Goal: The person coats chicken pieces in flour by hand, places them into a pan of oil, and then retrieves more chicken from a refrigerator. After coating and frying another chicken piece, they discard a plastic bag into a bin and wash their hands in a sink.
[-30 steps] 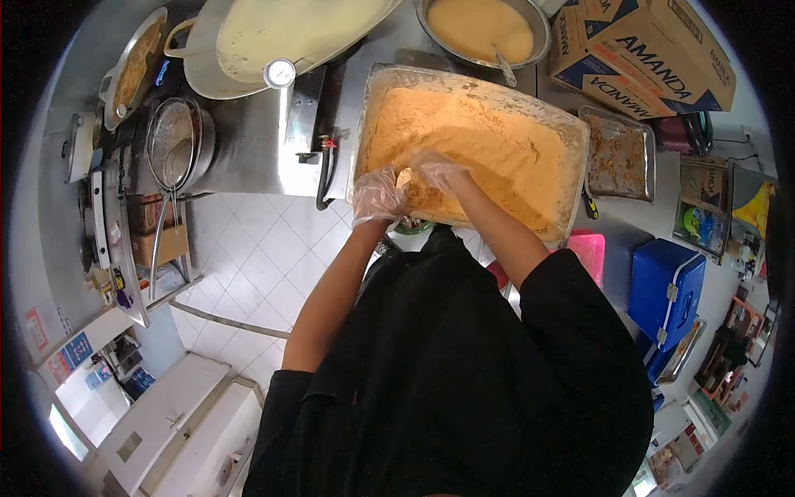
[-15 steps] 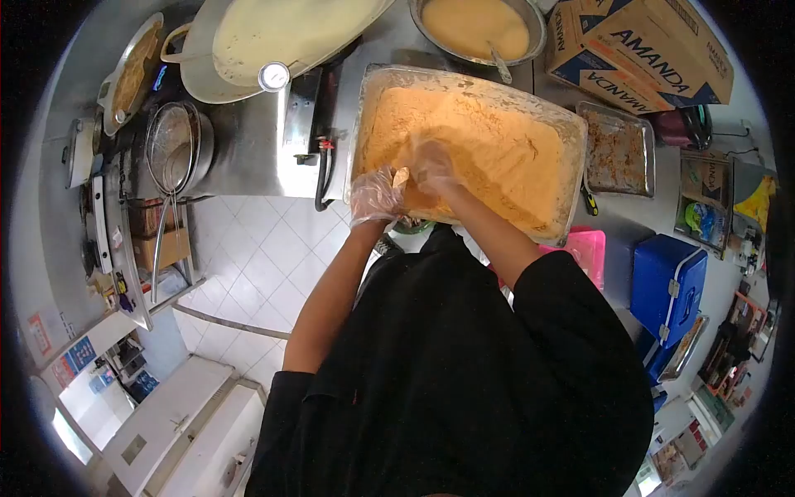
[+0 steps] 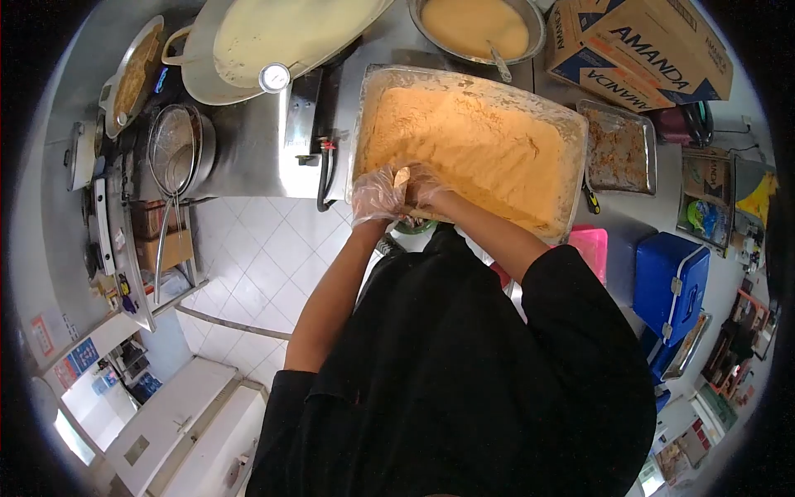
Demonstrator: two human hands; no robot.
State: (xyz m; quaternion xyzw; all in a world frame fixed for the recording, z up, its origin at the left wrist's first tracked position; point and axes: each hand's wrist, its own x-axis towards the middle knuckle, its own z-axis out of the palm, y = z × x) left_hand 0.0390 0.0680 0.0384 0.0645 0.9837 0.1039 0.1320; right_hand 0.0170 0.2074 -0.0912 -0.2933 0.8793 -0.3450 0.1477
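A large rectangular tray holds a bed of orange breading flour. At its near left corner, my left hand wears a clear plastic glove and is closed around a coated piece of food. Only a small tip of that piece shows; its kind I cannot make out. My right hand, also gloved, is down in the flour right beside the left one. Its fingers curl inward and are partly hidden, so what they hold is not visible.
Beyond the tray stand a metal bowl of orange batter with a spoon and a large pan of pale liquid with a dial thermometer. Rightward are a cardboard box, a crumb-covered tray and a blue cooler. Strainers sit left.
My right hand, blurred over the flour before, has moved down and slightly left, close against my left hand. The left hand keeps its place with the coated piece.
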